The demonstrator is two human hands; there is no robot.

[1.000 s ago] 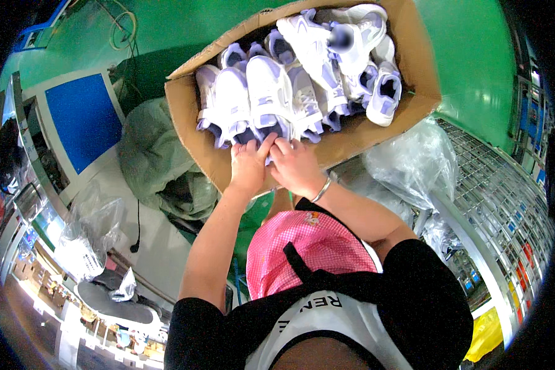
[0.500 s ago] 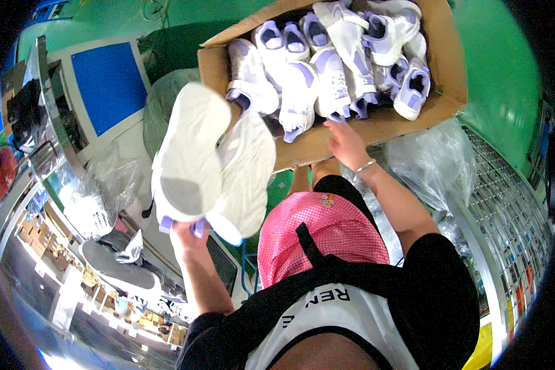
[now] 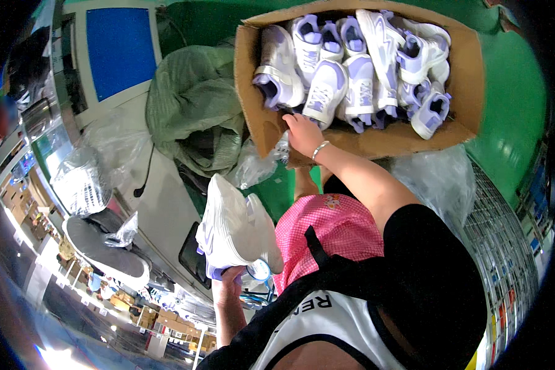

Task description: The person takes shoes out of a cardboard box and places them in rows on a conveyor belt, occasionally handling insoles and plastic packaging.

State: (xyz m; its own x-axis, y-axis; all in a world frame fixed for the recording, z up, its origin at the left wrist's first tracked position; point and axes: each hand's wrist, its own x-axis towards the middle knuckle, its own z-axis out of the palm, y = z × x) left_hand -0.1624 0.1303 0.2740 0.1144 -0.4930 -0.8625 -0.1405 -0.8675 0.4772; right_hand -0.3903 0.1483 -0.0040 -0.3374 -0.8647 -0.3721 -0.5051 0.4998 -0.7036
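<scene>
Lowered beside your apron since a moment ago, the pair of white shoes stays gripped in your left hand; your right hand reaches into the cardboard box, seemingly for another shoe, fingers loose, holding nothing yet.

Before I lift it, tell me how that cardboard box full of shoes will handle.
The cardboard box is crammed with white-and-lilac shoes, so probably heavy. Its near wall bows under the right hand, so it may flex. Loosely piled shoes could shift if tilted.
</scene>
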